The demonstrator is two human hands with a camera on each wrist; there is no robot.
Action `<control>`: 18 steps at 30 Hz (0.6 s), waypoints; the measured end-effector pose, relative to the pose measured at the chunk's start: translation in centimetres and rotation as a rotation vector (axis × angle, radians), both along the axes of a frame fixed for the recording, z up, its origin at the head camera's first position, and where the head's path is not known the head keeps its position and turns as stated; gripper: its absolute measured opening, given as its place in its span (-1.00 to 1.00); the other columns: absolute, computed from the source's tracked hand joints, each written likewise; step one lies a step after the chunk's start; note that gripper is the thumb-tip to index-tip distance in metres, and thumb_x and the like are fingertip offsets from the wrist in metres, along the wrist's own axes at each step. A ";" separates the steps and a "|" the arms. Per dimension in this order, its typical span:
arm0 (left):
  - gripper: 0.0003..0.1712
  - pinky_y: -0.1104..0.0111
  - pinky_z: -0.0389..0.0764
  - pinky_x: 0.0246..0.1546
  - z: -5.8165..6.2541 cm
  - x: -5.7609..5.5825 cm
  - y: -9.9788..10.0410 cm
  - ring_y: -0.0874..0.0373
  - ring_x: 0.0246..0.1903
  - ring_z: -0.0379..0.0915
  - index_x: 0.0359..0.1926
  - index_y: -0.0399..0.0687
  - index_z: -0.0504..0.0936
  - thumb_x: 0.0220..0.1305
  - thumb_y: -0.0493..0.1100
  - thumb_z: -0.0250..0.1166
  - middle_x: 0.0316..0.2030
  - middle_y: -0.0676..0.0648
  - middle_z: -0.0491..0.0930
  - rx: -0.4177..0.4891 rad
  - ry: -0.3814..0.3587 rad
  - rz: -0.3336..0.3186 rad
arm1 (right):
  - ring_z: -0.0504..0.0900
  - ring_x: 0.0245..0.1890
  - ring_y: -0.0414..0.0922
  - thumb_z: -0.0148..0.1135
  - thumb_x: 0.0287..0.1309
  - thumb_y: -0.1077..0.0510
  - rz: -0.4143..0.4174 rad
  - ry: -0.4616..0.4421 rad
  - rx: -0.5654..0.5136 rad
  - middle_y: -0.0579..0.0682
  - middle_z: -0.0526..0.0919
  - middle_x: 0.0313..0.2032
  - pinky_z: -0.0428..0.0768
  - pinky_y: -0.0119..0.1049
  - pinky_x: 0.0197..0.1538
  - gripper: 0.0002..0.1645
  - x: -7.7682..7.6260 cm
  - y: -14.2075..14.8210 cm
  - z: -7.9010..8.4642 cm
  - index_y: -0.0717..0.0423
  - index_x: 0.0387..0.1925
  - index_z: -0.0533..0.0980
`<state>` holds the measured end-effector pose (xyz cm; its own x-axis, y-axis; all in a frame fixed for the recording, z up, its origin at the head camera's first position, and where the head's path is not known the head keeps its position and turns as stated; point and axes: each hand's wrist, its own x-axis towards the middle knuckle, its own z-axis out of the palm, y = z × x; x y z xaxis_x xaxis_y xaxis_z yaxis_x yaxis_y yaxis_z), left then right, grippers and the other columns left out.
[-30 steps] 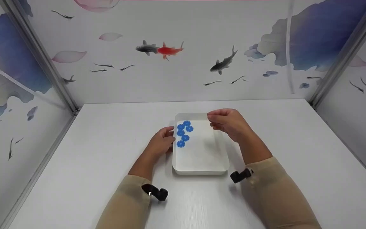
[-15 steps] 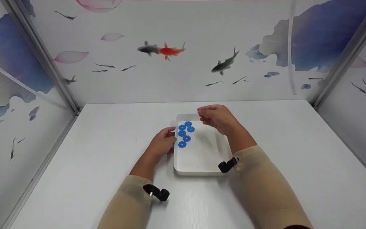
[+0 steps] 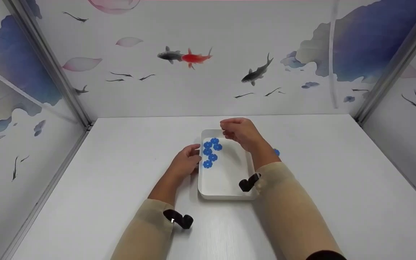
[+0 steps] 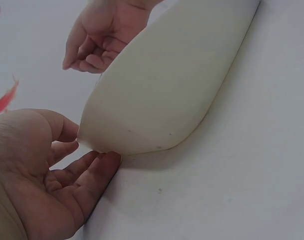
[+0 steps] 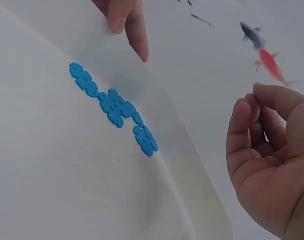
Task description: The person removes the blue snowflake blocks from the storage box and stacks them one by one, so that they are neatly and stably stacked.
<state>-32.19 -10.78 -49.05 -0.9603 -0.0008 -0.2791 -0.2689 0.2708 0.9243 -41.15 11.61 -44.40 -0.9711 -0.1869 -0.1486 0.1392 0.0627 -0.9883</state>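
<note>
A shallow white tray lies on the table, with several blue flower-shaped pieces grouped along its left side. At the tray's left wall, my left hand holds on with curled fingers; in the left wrist view its fingertips meet the wall and lower edge. My right hand hovers over the tray's far end. In the right wrist view its thumb and fingertips come together, and nothing shows between them. One more blue flower piece lies right of the tray, partly hidden by the right forearm.
The white table extends around the tray. Panels printed with fish stand behind it and at both sides. Each sleeved wrist carries a small black camera, such as the left one. The right forearm covers part of the tray's right edge.
My right hand has moved left and slightly away, from the tray's far right corner to over its far edge. The blue piece on the right has come into sight. The left hand stays at the tray.
</note>
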 end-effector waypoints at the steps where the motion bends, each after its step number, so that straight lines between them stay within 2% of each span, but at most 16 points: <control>1: -0.37 0.16 0.70 0.21 0.0 0.0 -0.1 0.04 0.24 0.62 0.56 0.27 0.39 0.53 -0.05 0.18 0.44 0.01 0.52 0.005 0.002 -0.003 | 0.69 0.19 0.21 0.41 0.41 0.00 -0.003 -0.008 0.002 0.32 0.66 0.23 0.76 -0.32 0.11 -0.71 -0.1 -0.1 -0.3 0.03 0.04 0.75; 5: -0.37 0.18 0.70 0.19 -0.1 0.0 -0.1 0.06 0.22 0.62 0.56 0.29 0.39 0.53 -0.04 0.17 0.42 0.02 0.53 -0.002 -0.001 0.000 | 0.69 0.21 0.21 0.40 0.41 0.01 0.000 -0.019 0.049 0.30 0.66 0.26 0.75 -0.30 0.15 -0.66 -0.5 -0.4 -1.5 0.06 0.10 0.73; 10: -0.39 0.16 0.69 0.23 0.1 -0.1 0.1 0.06 0.25 0.61 0.56 0.30 0.40 0.54 -0.04 0.16 0.44 0.02 0.52 -0.029 -0.015 0.008 | 0.73 0.14 0.09 0.44 0.38 -0.01 -0.004 -0.041 0.163 0.12 0.73 0.17 0.74 -0.29 0.19 -0.59 -0.7 -0.5 -2.7 0.03 0.16 0.71; 13: -0.39 0.15 0.69 0.25 0.1 -0.1 0.1 0.05 0.28 0.60 0.56 0.30 0.40 0.54 -0.04 0.17 0.46 0.02 0.51 -0.033 -0.020 0.008 | 0.75 0.09 0.01 0.45 0.37 -0.01 -0.016 -0.056 0.211 0.02 0.75 0.11 0.74 -0.30 0.19 -0.64 -0.7 -0.5 -3.2 -0.03 0.13 0.71; 18: -0.39 0.14 0.68 0.27 0.1 0.0 0.2 0.05 0.29 0.59 0.55 0.30 0.41 0.54 -0.04 0.18 0.46 0.03 0.51 -0.027 -0.019 0.012 | 0.72 0.06 -0.02 0.46 0.36 0.03 -0.028 -0.064 0.258 -0.01 0.73 0.09 0.73 -0.30 0.19 -0.67 -0.5 -0.5 -3.6 -0.09 0.11 0.71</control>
<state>-32.23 -10.59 -48.94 -0.9547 -0.0198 -0.2968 -0.2894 0.2922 0.9115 -41.61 11.11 -47.99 -0.9625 -0.1080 -0.2489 0.2058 0.3070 -0.9292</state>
